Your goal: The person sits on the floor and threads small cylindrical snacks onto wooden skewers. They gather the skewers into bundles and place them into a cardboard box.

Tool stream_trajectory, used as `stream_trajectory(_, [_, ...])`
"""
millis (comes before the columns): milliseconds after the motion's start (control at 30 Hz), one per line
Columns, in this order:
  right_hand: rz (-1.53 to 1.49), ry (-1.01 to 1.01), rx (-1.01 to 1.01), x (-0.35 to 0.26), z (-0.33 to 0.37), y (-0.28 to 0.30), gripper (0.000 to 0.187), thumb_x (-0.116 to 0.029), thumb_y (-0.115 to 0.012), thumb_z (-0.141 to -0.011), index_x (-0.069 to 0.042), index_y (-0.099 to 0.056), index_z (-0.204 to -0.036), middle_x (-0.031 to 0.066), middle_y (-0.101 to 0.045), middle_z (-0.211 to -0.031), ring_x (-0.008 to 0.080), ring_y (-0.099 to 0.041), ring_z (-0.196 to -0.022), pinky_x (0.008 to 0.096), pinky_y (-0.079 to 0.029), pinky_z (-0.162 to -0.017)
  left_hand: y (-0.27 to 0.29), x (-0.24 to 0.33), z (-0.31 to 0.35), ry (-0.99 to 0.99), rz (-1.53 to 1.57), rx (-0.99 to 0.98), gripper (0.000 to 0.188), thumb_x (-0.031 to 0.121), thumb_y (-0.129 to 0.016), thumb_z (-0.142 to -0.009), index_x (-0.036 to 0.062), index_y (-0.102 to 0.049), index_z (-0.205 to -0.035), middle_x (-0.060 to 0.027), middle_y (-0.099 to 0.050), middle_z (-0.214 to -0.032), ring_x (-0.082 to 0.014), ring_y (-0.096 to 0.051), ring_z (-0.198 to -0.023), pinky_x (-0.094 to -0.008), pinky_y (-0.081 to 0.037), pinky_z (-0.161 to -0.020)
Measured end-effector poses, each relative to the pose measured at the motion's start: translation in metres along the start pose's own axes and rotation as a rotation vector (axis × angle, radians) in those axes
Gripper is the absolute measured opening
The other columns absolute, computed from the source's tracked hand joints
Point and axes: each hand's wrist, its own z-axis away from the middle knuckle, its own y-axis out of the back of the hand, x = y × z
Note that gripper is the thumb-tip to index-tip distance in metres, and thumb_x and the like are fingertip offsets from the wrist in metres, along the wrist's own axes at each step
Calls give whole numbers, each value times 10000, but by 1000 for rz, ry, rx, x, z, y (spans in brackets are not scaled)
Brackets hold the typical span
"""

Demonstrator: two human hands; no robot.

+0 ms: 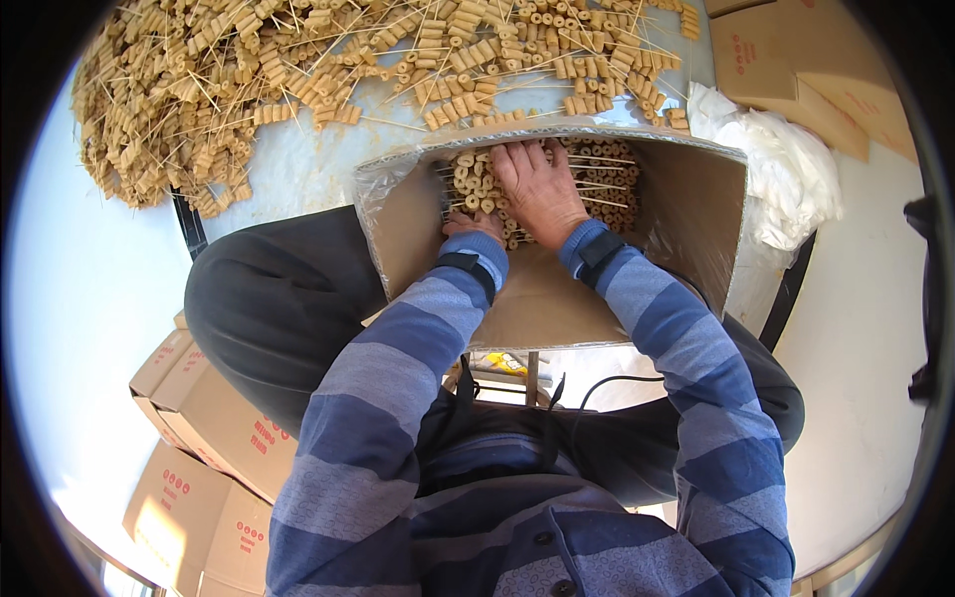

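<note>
An open cardboard box (pixel 686 199) with a clear plastic liner stands between my knees. Inside it lie skewers (pixel 603 179) of tan, ring-shaped rolls on thin sticks, packed in rows. Both my hands are down in the box, around a bunch of skewers (pixel 476 181) at its left side. My right hand (pixel 540 191) lies over the bunch with its fingers bent down onto the rolls. Lower and to the left, my left hand (pixel 475 225) is closed against the near side of the same bunch; its fingertips are partly hidden among the rolls.
A large heap of loose skewers (pixel 279 70) covers the table (pixel 298 149) beyond the box. Crumpled white plastic (pixel 771 164) lies right of the box. Cardboard cartons (pixel 224 408) are stacked at the lower left, and more cartons (pixel 796 70) stand at the far right.
</note>
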Motion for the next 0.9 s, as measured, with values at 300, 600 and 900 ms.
stream_trajectory(300, [11,-24,46,-1,1,-11,556,-235,-624,-853,-89,-451,-1360,89,-532,-1284,259,-512,-1184,534,-404,-1009,2,3,0,-58,-75,-14,581,245,-508,-983,95,-375,-1529,-130,-376,-1533,-514,-387,-1368,-633,-412,-970])
stream_trajectory(600, [4,-52,-27,-4,-2,-22,719,-259,-723,-787,-74,-414,-1409,117,-498,-1334,302,-456,-1275,527,-363,-1060,4,-4,19,-209,-151,175,511,141,-440,-954,-23,-438,-1439,-206,-490,-1416,-402,-455,-1344,-589,-296,-1126])
stream_trajectory(900, [-18,-42,43,-2,-2,-25,600,-254,-663,-822,-95,-453,-1361,84,-534,-1287,260,-503,-1215,521,-400,-1022,0,-10,5,-261,-109,190,527,174,-391,-987,-4,-433,-1481,-215,-472,-1486,-398,-412,-1397,-605,-193,-1167])
